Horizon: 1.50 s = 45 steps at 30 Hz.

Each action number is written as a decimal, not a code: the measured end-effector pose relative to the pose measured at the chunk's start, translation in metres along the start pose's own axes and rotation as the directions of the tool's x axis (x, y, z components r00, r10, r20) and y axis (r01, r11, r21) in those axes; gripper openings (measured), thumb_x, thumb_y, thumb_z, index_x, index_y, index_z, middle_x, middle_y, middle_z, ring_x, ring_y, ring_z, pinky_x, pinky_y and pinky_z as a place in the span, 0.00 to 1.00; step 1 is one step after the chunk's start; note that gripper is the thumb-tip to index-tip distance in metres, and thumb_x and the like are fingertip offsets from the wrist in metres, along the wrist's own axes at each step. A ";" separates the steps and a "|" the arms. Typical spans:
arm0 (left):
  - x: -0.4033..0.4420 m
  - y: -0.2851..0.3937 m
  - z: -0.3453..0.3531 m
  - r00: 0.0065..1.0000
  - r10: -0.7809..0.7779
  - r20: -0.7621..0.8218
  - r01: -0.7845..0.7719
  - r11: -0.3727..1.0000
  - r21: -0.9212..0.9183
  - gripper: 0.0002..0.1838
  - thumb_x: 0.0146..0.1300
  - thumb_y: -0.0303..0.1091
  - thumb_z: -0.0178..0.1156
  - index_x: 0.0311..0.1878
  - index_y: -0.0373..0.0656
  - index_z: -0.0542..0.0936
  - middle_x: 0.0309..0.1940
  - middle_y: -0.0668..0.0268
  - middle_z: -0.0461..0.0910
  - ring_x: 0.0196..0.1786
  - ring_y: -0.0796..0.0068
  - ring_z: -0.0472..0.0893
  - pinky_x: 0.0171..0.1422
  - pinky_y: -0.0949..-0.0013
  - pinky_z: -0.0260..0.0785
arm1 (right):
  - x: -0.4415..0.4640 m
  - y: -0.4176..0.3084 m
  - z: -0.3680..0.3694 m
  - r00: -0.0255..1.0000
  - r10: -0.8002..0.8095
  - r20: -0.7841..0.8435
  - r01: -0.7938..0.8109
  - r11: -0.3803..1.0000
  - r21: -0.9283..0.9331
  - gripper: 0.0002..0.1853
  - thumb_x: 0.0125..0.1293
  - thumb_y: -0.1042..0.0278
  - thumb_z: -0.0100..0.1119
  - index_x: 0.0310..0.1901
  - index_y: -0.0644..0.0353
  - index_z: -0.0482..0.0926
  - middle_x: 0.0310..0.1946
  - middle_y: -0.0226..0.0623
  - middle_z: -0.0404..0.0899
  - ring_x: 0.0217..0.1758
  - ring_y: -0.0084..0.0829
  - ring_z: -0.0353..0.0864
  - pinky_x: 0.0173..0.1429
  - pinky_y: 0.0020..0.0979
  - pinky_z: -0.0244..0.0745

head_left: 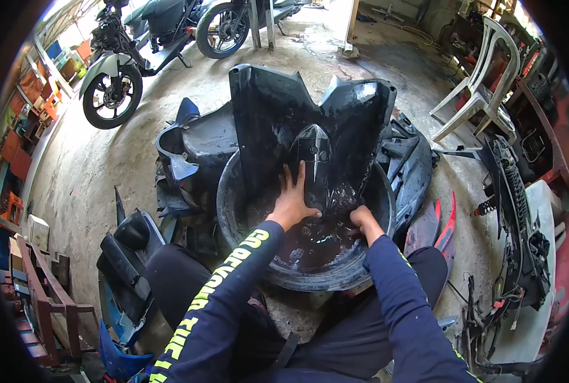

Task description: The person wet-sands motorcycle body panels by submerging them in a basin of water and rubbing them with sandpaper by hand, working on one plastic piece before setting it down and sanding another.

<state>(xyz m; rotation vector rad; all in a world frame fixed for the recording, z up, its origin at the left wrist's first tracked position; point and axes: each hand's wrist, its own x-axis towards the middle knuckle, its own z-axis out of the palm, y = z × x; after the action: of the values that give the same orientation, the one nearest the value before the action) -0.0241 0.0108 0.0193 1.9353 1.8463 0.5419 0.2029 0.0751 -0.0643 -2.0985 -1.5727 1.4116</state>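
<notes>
A large black plastic motorcycle fairing panel (265,121) stands upright in a round black tub (322,281) of dark, murky water (310,246). The panel is wet, with some suds low on its surface. My left hand (291,203) has its fingers spread and lies against the panel's lower middle. At the tub's right side, just over the water, my right hand (364,222) is curled closed. Whatever it grips, if anything, is hidden by the hand and the water.
More motorcycle body panels lie left (208,137) and right (409,159) of the tub, with red panels (441,223) by my right knee. Motorcycles (115,89) stand at the back. A white plastic chair (488,83) and a stripped frame part (511,185) are on the right.
</notes>
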 end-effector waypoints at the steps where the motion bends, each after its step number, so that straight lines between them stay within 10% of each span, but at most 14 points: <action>1: -0.001 0.002 0.001 0.996 -0.087 0.023 0.087 0.996 -0.022 0.80 0.38 0.46 0.82 0.78 0.48 0.25 0.75 0.29 0.28 0.75 0.21 0.45 0.76 0.43 0.56 | -0.009 -0.007 -0.001 0.996 0.012 0.083 -0.050 0.881 0.470 0.18 0.64 0.84 0.45 0.53 0.71 0.79 0.41 0.51 0.84 0.42 0.53 0.86 0.37 0.48 0.87; 4: -0.003 0.003 0.014 0.981 -0.196 0.017 0.196 0.971 -0.139 0.80 0.39 0.45 0.82 0.77 0.55 0.22 0.75 0.30 0.33 0.70 0.18 0.56 0.73 0.42 0.61 | -0.033 -0.064 -0.028 0.943 -0.279 0.181 0.037 0.630 0.775 0.19 0.63 0.88 0.42 0.55 0.74 0.73 0.46 0.53 0.81 0.38 0.48 0.86 0.40 0.48 0.89; 7: -0.006 0.005 0.013 0.961 -0.271 0.052 0.276 0.953 -0.124 0.77 0.44 0.50 0.79 0.77 0.46 0.23 0.73 0.27 0.46 0.67 0.26 0.66 0.72 0.51 0.64 | -0.059 -0.093 -0.038 0.930 -0.342 0.133 0.177 0.737 0.653 0.22 0.62 0.88 0.40 0.58 0.76 0.72 0.47 0.55 0.80 0.44 0.49 0.85 0.42 0.47 0.88; 11: -0.010 -0.010 0.020 0.902 -0.376 0.213 0.426 0.856 -0.292 0.77 0.47 0.61 0.75 0.73 0.27 0.23 0.69 0.28 0.57 0.70 0.38 0.66 0.74 0.61 0.62 | -0.028 -0.040 -0.021 0.994 -0.050 -0.099 0.062 0.992 0.114 0.20 0.61 0.79 0.49 0.54 0.72 0.79 0.43 0.56 0.84 0.51 0.53 0.85 0.36 0.46 0.84; 14: -0.015 -0.005 0.011 0.851 -0.420 0.316 0.504 0.823 -0.262 0.78 0.48 0.66 0.71 0.70 0.17 0.25 0.66 0.31 0.65 0.70 0.45 0.69 0.73 0.65 0.62 | -0.006 0.000 -0.006 0.985 -0.093 -0.148 0.026 0.915 -0.402 0.17 0.61 0.80 0.50 0.51 0.72 0.80 0.45 0.54 0.84 0.48 0.51 0.86 0.37 0.44 0.85; 15: -0.012 -0.009 0.015 0.860 -0.390 0.328 0.486 0.820 -0.301 0.78 0.48 0.66 0.71 0.70 0.17 0.26 0.66 0.32 0.65 0.70 0.44 0.69 0.73 0.65 0.62 | -0.018 -0.014 -0.008 0.983 -0.096 -0.153 0.027 0.917 -0.399 0.17 0.61 0.80 0.50 0.51 0.72 0.80 0.45 0.54 0.84 0.48 0.51 0.86 0.37 0.44 0.85; 17: -0.006 -0.014 0.016 0.872 -0.361 0.331 0.466 0.818 -0.338 0.77 0.49 0.65 0.71 0.71 0.18 0.26 0.66 0.33 0.66 0.70 0.44 0.69 0.72 0.65 0.62 | -0.037 -0.047 -0.010 0.997 -0.054 0.060 0.019 0.879 0.476 0.19 0.61 0.85 0.47 0.52 0.72 0.79 0.49 0.51 0.81 0.46 0.51 0.86 0.39 0.43 0.87; 20: -0.007 -0.014 0.022 0.885 -0.342 0.316 0.443 0.826 -0.347 0.76 0.49 0.64 0.72 0.71 0.18 0.27 0.66 0.35 0.67 0.69 0.48 0.71 0.71 0.67 0.63 | -0.059 -0.099 -0.034 0.923 -0.367 0.115 0.155 0.629 0.761 0.18 0.63 0.84 0.47 0.54 0.67 0.78 0.44 0.47 0.82 0.39 0.39 0.85 0.39 0.39 0.88; 21: -0.006 -0.014 0.025 0.873 -0.384 0.300 0.479 0.785 -0.392 0.75 0.49 0.63 0.73 0.72 0.19 0.28 0.66 0.37 0.68 0.68 0.48 0.72 0.71 0.64 0.64 | -0.057 -0.104 -0.033 0.923 -0.367 0.114 0.156 0.628 0.763 0.18 0.63 0.84 0.47 0.54 0.67 0.78 0.44 0.47 0.82 0.39 0.39 0.85 0.39 0.39 0.88; 24: -0.012 -0.014 0.028 0.870 -0.415 0.266 0.488 0.649 -0.584 0.68 0.50 0.60 0.74 0.74 0.25 0.39 0.65 0.42 0.70 0.67 0.48 0.73 0.70 0.53 0.64 | -0.038 -0.089 -0.021 0.777 -0.553 -0.300 0.563 0.824 -0.060 0.14 0.61 0.74 0.59 0.48 0.69 0.81 0.34 0.41 0.84 0.33 0.35 0.85 0.31 0.37 0.82; 26: -0.015 -0.015 0.014 0.883 -0.406 0.237 0.442 0.544 -0.714 0.63 0.52 0.58 0.74 0.76 0.31 0.47 0.66 0.44 0.71 0.67 0.48 0.73 0.69 0.44 0.64 | -0.025 -0.065 -0.003 0.880 -0.432 -0.196 0.438 0.899 -0.012 0.12 0.61 0.69 0.61 0.44 0.66 0.83 0.31 0.39 0.84 0.31 0.33 0.83 0.28 0.37 0.78; 29: -0.016 -0.026 0.003 0.656 -0.440 0.613 0.658 -0.064 -0.750 0.50 0.58 0.65 0.65 0.70 0.33 0.64 0.67 0.48 0.70 0.68 0.52 0.71 0.68 0.27 0.53 | -0.041 -0.059 0.003 0.960 -0.273 0.058 0.237 0.909 0.343 0.10 0.63 0.66 0.63 0.41 0.64 0.84 0.30 0.35 0.82 0.30 0.31 0.80 0.30 0.34 0.75; 40: -0.017 -0.005 0.035 0.535 -0.704 0.468 0.319 -0.344 -0.883 0.30 0.66 0.58 0.61 0.58 0.42 0.75 0.49 0.63 0.81 0.46 0.65 0.83 0.50 0.57 0.79 | -0.064 -0.065 0.005 0.937 -0.342 0.070 0.261 0.821 0.508 0.09 0.64 0.67 0.64 0.39 0.65 0.83 0.29 0.31 0.80 0.29 0.25 0.77 0.31 0.31 0.71; 45: -0.009 0.011 0.017 0.561 -0.734 0.383 0.064 -0.423 -0.904 0.23 0.70 0.52 0.59 0.52 0.40 0.75 0.43 0.61 0.82 0.41 0.64 0.85 0.46 0.57 0.82 | -0.102 -0.086 0.009 0.822 -0.482 -0.303 0.521 0.851 0.060 0.11 0.64 0.64 0.62 0.42 0.63 0.81 0.31 0.45 0.83 0.35 0.39 0.83 0.41 0.37 0.75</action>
<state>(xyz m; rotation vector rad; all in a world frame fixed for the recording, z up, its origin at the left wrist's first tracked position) -0.0060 0.0007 0.0107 -0.3055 1.2120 1.5604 0.1390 0.0259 0.0424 -1.5470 -1.6817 0.9628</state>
